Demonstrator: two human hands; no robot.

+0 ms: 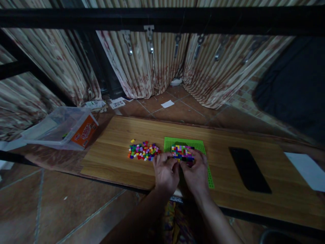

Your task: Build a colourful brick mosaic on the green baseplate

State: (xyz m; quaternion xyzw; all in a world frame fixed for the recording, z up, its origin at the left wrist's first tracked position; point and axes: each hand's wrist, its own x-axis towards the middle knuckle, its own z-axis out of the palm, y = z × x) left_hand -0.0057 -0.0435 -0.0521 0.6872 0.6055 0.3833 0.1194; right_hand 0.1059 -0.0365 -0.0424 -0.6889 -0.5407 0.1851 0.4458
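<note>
A green studded baseplate [184, 142] lies on a low wooden board [114, 152]. A patch of small coloured bricks [182, 151] is fixed on it. A loose heap of coloured bricks [143, 151] lies just left of the plate. My left hand [165, 171] and my right hand [196, 173] sit side by side on the plate's near part, fingers curled and pinched at the near edge of the brick patch. What the fingertips hold is hidden.
A black phone [248, 169] lies on the board to the right, with a white sheet [306, 169] beyond it. A clear plastic box with an orange label [64, 127] rests at the left. Striped curtains and a black metal frame stand behind, over tiled floor.
</note>
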